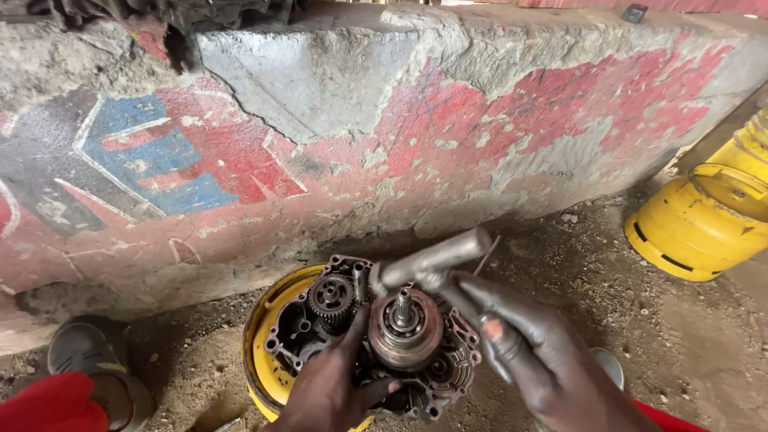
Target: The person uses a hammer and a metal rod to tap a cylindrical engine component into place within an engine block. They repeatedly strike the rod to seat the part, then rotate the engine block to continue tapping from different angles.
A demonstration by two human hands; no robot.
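An opened engine case point(316, 324) with gears and a round clutch drum point(406, 332) rests on a yellow rim point(264, 352) on the dirt ground. My left hand point(332, 384) grips the greasy case at its lower edge, thumb against the clutch drum. My right hand point(528, 344) holds a metal T-handle socket wrench point(432, 260) that meets the case just left of the clutch's central splined shaft point(402, 304). A small toothed gear point(330, 296) sits left of the drum.
A low cracked wall point(360, 128) with peeling red and blue paint runs behind. A yellow gas cylinder point(700, 220) lies at the right. A metal tin point(92, 348) and red cloth point(52, 404) are at lower left; another tin point(610, 364) is beside my right wrist.
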